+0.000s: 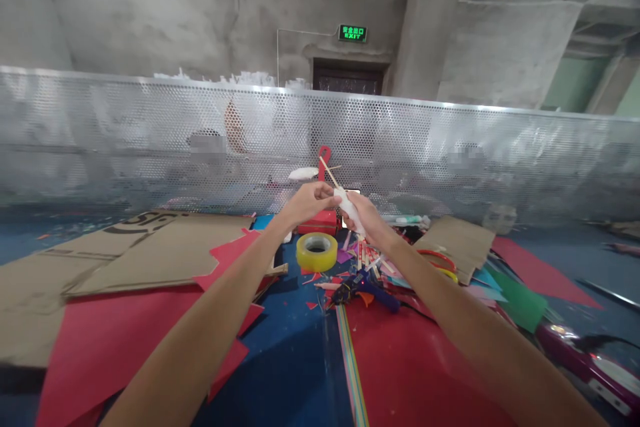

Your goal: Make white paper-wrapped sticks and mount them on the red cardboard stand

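Note:
My right hand is wrapped round a white, soft-looking bundle, held tilted above the far part of the table. Out of the bundle's upper end a thin wooden stick points up and to the left. The fingers of my left hand are bent in a pinch at the bundle's top edge; whether a loose bit is between them is hidden. Just beyond my hands stands a red upright piece above a red box, with a white oval piece beside it.
A yellow tape roll and a blue glue gun lie below my hands among paper scraps. Cardboard and red sheets cover the left. Scissors with red-and-yellow handles and a purple device lie right. A perforated metal panel stands behind.

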The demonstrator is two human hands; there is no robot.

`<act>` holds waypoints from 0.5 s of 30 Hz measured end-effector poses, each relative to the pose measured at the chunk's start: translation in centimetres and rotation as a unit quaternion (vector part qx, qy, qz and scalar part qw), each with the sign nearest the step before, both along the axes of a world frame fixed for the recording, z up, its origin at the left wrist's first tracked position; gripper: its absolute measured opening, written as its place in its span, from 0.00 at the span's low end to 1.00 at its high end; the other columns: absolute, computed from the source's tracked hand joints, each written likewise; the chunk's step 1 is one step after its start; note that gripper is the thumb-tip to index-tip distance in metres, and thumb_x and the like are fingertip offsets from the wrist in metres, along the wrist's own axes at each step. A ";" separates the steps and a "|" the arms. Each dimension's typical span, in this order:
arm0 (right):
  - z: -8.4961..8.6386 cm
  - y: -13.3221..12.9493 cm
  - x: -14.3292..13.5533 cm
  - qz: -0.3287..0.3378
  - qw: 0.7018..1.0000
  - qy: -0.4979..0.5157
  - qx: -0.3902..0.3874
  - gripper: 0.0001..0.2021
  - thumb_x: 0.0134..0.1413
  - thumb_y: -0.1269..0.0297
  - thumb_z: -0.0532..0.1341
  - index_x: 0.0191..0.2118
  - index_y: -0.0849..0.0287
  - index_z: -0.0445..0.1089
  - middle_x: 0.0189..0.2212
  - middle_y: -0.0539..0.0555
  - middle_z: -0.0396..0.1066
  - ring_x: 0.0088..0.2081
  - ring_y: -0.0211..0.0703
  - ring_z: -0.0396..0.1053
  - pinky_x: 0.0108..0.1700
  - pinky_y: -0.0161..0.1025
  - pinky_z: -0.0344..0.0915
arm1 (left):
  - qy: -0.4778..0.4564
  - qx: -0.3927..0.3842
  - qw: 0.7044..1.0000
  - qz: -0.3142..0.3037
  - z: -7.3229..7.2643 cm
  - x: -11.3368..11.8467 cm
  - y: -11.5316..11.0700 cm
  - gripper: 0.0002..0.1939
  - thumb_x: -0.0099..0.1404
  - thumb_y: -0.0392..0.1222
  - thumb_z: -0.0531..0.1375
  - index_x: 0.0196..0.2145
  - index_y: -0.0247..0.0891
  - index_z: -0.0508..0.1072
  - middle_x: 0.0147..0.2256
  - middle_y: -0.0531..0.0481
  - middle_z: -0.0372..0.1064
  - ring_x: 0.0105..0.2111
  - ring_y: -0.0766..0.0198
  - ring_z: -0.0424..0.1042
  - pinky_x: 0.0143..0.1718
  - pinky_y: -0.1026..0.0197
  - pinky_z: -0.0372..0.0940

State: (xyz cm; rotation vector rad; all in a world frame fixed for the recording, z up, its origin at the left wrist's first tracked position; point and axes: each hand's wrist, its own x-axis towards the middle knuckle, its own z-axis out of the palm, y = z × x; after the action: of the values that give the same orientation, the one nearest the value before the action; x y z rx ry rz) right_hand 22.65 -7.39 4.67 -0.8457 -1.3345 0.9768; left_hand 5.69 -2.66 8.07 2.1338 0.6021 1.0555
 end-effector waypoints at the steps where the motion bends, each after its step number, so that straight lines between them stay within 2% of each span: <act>1: -0.1 0.1 0.1 -0.008 1.000 -0.005 0.005 0.11 0.60 0.54 0.54 0.34 0.56 0.62 0.20 0.46 0.64 0.16 0.33 0.58 0.15 0.30 0.51 | 0.006 -0.001 1.000 0.005 0.1 -0.1 0.0 0.15 0.59 0.49 0.66 0.37 0.34 0.72 0.29 0.47 0.74 0.30 0.64 0.72 0.34 0.61 0.65; 6: -0.8 1.1 0.5 -0.010 0.999 -0.040 0.027 0.12 0.59 0.52 0.57 0.34 0.56 0.63 0.21 0.47 0.66 0.18 0.36 0.63 0.19 0.33 0.59 | 0.044 0.020 0.999 0.018 0.5 -0.6 0.0 0.14 0.57 0.48 0.67 0.35 0.35 0.73 0.27 0.49 0.73 0.26 0.67 0.68 0.28 0.63 0.61; 12: -1.1 1.1 -0.2 -0.031 0.997 -0.016 0.065 0.16 0.59 0.45 0.56 0.33 0.54 0.60 0.18 0.43 0.59 0.15 0.32 0.53 0.15 0.31 0.51 | 0.057 0.054 0.997 0.023 0.9 -0.5 -0.1 0.14 0.57 0.49 0.66 0.29 0.34 0.73 0.26 0.49 0.73 0.24 0.67 0.67 0.26 0.64 0.58; 15: -0.8 0.3 -0.8 -0.005 0.998 -0.019 0.067 0.19 0.59 0.42 0.56 0.34 0.54 0.59 0.20 0.42 0.56 0.15 0.30 0.50 0.16 0.29 0.47 | 0.056 0.061 0.997 0.009 1.2 -0.6 -0.4 0.13 0.57 0.49 0.66 0.29 0.34 0.74 0.25 0.49 0.72 0.24 0.68 0.66 0.26 0.64 0.57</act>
State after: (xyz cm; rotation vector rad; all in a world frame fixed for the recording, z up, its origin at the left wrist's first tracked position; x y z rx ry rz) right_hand 21.83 -7.10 3.89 -0.7707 -1.4102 0.8585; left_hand 5.08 -3.06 9.29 2.3094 0.6255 1.0115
